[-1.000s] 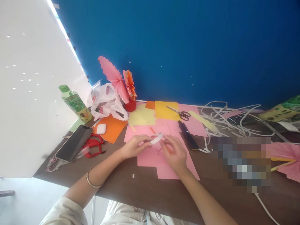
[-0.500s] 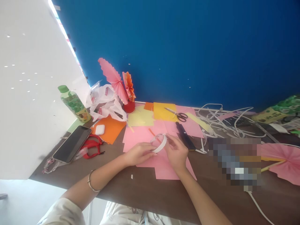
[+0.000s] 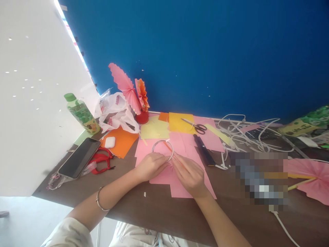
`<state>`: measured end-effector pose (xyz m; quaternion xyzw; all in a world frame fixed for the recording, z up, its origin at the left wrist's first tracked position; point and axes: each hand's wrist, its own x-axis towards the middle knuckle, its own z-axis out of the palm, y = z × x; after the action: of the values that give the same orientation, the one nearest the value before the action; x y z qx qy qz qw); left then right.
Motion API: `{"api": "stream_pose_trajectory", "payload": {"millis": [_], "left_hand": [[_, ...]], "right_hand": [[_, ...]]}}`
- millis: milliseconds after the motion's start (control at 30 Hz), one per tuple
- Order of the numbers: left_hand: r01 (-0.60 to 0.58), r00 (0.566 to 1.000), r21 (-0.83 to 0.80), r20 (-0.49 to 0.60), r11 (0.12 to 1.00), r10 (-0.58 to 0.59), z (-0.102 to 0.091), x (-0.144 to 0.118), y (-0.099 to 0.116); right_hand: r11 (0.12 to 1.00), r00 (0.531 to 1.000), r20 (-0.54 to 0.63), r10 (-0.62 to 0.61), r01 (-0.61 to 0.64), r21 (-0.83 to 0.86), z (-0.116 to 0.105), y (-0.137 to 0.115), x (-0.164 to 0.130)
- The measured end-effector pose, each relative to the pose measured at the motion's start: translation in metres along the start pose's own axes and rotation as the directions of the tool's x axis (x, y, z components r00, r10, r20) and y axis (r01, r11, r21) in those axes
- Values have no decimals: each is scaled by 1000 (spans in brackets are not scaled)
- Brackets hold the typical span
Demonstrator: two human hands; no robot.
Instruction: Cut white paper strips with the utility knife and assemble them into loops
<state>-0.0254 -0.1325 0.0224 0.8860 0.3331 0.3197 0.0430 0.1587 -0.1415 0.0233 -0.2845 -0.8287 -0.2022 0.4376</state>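
Moved since half a second ago: the narrow white ring-shaped roll (image 3: 173,149), probably tape, sits farther left and shows more face-on; my fingertips are closer together at its near right rim. Rest of the layout looks unchanged.

Left grip (image 3: 152,167): thumb and fingers pinch the near part of the rim. Right grip (image 3: 190,173): fingertips drawn together just beside the left ones; can't tell whether they pinch the rim, a loose end or something else, too small. Roll is over the layered pink paper sheets (image 3: 183,190), mid dark brown counter (image 3: 128,199). Thin orange strip (image 3: 168,145) shows through the ring's opening; can't tell if it lies on the sheets or is held.

Progress: three pleated pieces look made. Large pink pleated-paper fan (image 3: 124,87) and smaller orange pleated-paper fan (image 3: 142,93) stand at the back by the red container (image 3: 143,117), in or behind it unclear. Another pink pleated fan (image 3: 317,176), with a thin yellow stem (image 3: 302,183), is far right. Not done, I judge: handling of the roll is midway, no separate piece off it visible. Black-handled scissors (image 3: 201,129) lie partly on the yellow paper sheet (image 3: 177,121), unused.
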Motion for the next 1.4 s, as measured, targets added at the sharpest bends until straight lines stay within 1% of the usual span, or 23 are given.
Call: {"api": "stream_pose_trajectory", "payload": {"millis": [100,233,433,567,700,800,900,967,1033,1100,1200,1300,1400], "left_hand": [[-17,1000,42,-10,999,18,0,1,2],[-9,1000,50,14,999,8,2,0,3],[6,999,27,35,1000,-6,2,-1,3],[12,998,-8,56,1000,-12,2,-1,2],[4,999,-29,49,1000,-3,2,-1,4],[13,999,-57,50,998,-10,2,-1,5],[19,998,-52,54,998,-16,2,-2,3],[-4,1000,-14,29,1000,4,2,-2,-1],[-50,999,44,-13,998,51,1,-2,-7],[-82,995,120,-51,989,89,1,-2,-14],[-78,992,236,-83,969,100,1,-2,-24],[-59,993,301,-82,952,88,1,-2,-30],[-66,995,303,-54,951,86,-1,-1,-32]], "right_hand": [[998,999,13,-39,39,-39,0,-2,2],[998,999,17,-40,41,-47,1,-4,2],[1000,1000,-1,14,-14,-11,3,-2,1],[1000,999,42,-18,18,-8,1,-1,0],[999,997,67,-35,36,-5,-1,0,0],[999,999,54,-5,3,36,-1,-1,0],[992,995,15,103,-104,78,1,-2,0],[973,976,-31,216,-212,87,2,-2,0],[946,945,-86,316,-308,97,3,0,0],[920,912,-137,388,-375,113,3,3,0],[881,859,-197,473,-452,142,1,7,0],[831,804,-217,554,-522,190,-1,10,1],[770,744,-209,635,-586,251,-3,13,0]]}}
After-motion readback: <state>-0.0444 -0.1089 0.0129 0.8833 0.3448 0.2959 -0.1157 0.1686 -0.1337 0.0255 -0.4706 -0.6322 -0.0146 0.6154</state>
